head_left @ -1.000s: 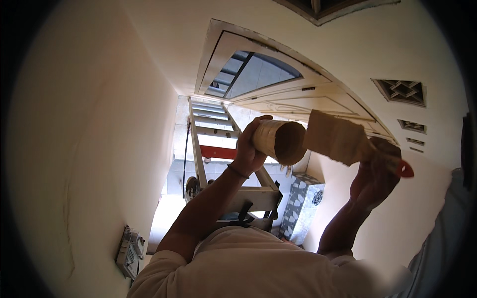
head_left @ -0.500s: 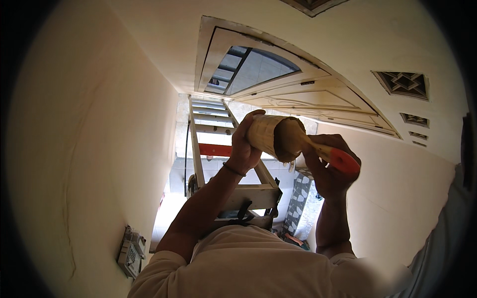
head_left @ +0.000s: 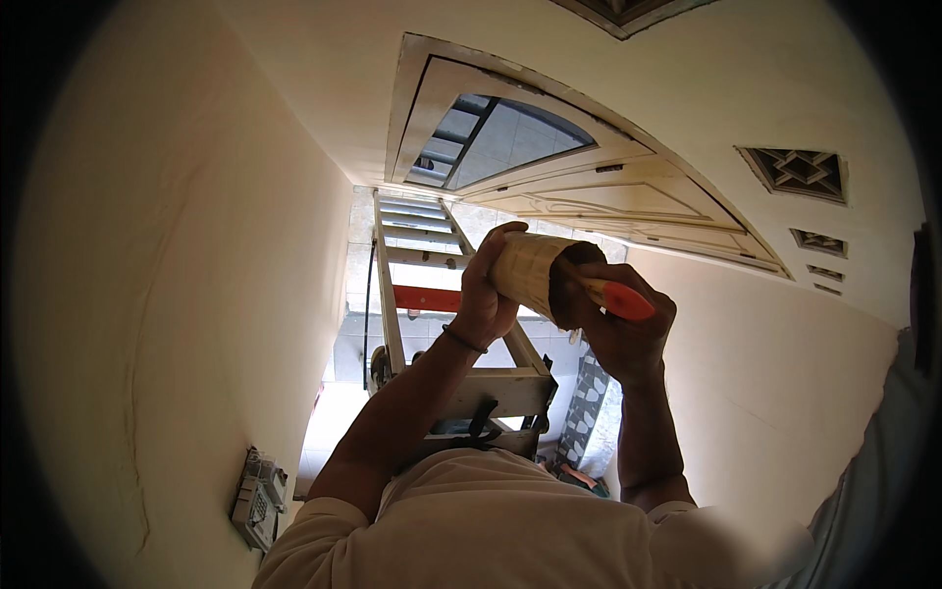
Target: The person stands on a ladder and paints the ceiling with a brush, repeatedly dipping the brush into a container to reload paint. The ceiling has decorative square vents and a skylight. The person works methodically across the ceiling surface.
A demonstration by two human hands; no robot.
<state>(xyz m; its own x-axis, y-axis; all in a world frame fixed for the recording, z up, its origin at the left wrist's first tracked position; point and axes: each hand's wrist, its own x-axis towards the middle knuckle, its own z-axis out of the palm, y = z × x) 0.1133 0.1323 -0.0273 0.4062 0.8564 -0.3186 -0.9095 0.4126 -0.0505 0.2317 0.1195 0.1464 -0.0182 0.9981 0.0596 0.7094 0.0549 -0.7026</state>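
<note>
My left hand is wrapped around the side of a pale yellowish-tan, paint-smeared can, its fingers reaching over the upper side. The can is tipped, with its dark mouth toward the right. In my right hand is a paintbrush with a wooden handle ending in red. The brush's head goes into the mouth of the can, so its bristles are hidden. What the can contains is too dark to make out. Both hands are held out in front of my chest, above the ladder.
A metal stepladder with one red step stands right below my arms. Ahead is a cream door with a glass pane. Patterned vents sit in the wall at right, and a meter box is mounted at lower left.
My right hand has moved left toward the can, pushing the brush deeper into its mouth. The can in my left hand has shifted slightly down and right.
</note>
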